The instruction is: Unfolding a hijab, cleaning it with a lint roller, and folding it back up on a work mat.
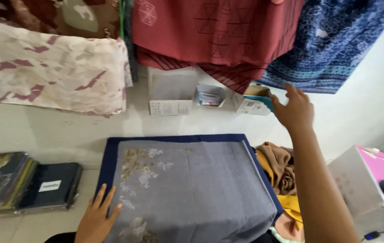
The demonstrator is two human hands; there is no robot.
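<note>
Pale wall behind, hung with draped cloths: a cream and maroon one (52, 67) at left, a red patterned one (219, 31) in the middle, a blue one (336, 40) at right. Below them a grey embroidered fabric (192, 189) with a navy border lies flat. The left hand (96, 220) rests on its near left edge, fingers (106, 200) spread and released, palm down. The right hand (294, 108) is raised toward the wall, fingers open, just beside a small open white and blue box (252, 104), grasping nothing. Brown and yellow cloths (282, 171) lie bunched right of the fabric, packaged dark fabrics (25, 184) stacked left
</note>
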